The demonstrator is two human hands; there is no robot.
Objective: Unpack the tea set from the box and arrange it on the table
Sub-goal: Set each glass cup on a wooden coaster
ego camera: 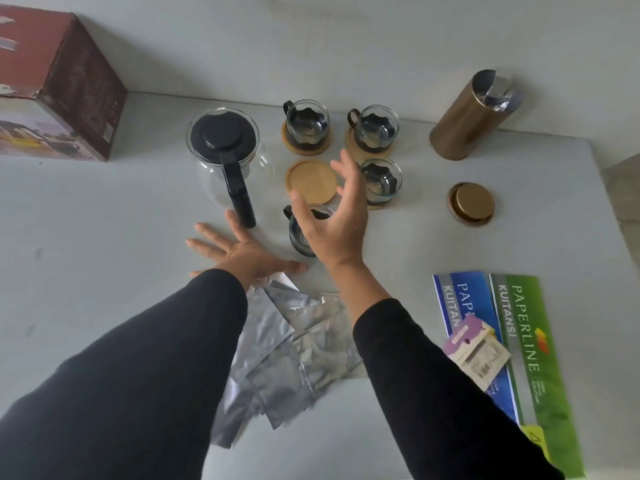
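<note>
So, glass teapot with black lid and handle stands mid-table, handle toward the person. Right of it, two glass cups on bamboo coasters: back-left cup, back-right cup. A third cup sits on a coaster in front of the back-right one, partly hidden by the right hand. Bare bamboo coaster lies empty between teapot and third cup. Fourth cup sits on the bare table just in front of that coaster. Right hand hovers above it, fingers spread, gripping nothing. Left hand lies flat, fingers splayed, near the teapot handle, holding nothing. Red-brown box far left. Gold canister tilts at back right, its lid apart. Silver foil pouches near edge; receipt books right.
</note>
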